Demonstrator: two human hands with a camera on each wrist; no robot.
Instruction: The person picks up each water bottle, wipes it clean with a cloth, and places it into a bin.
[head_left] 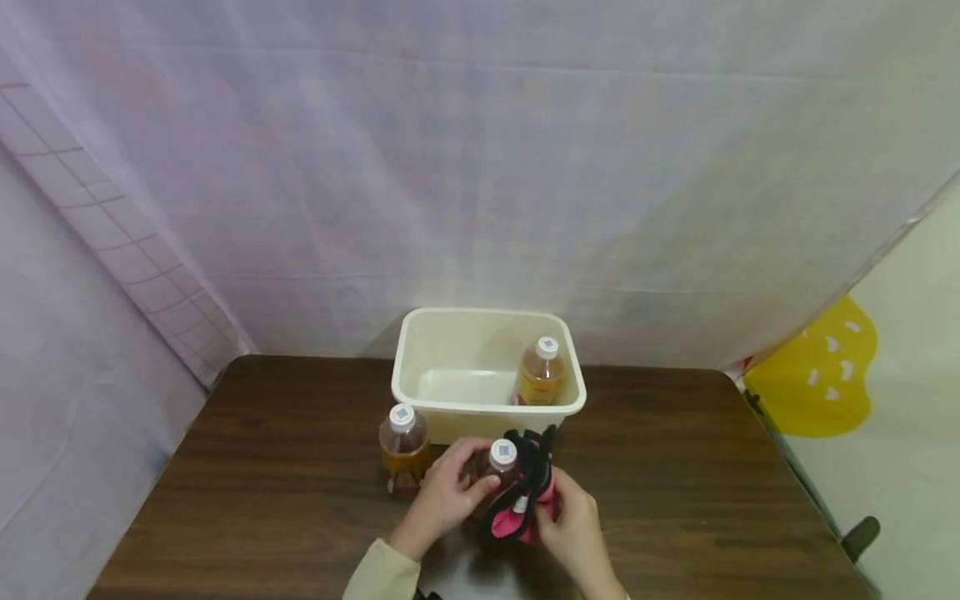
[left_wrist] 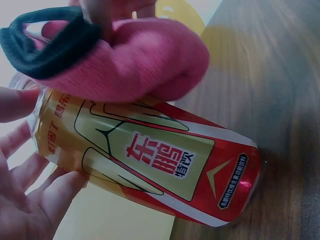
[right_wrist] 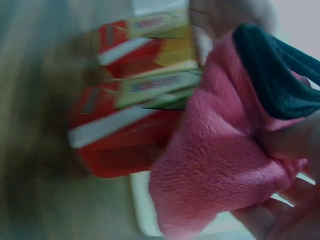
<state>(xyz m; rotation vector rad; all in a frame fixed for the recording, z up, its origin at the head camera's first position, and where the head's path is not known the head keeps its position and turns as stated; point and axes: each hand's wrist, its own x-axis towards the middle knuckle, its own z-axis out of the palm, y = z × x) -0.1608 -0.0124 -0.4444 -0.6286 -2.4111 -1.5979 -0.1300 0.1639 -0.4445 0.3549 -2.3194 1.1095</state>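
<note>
My left hand [head_left: 446, 496] grips a drink bottle [left_wrist: 165, 160] with a white cap near its shoulder; fingers and thumb curl round it. The bottle's label is red and gold with Chinese lettering. In my right hand [head_left: 576, 529] is a pink fuzzy cloth [right_wrist: 210, 150] with a dark edge, bunched and pinched between thumb and fingers. The cloth lies close against the bottle's right side in the head view and covers part of it. A second bottle [head_left: 405, 458] with a similar label stands upright just left of my left hand.
Behind my hands a cream plastic bin [head_left: 487, 408] stands on the brown wooden table [head_left: 270, 475]. Inside its right end is another white-capped bottle [head_left: 542, 375]. A pale curtain [head_left: 465, 167] hangs along the table's back edge.
</note>
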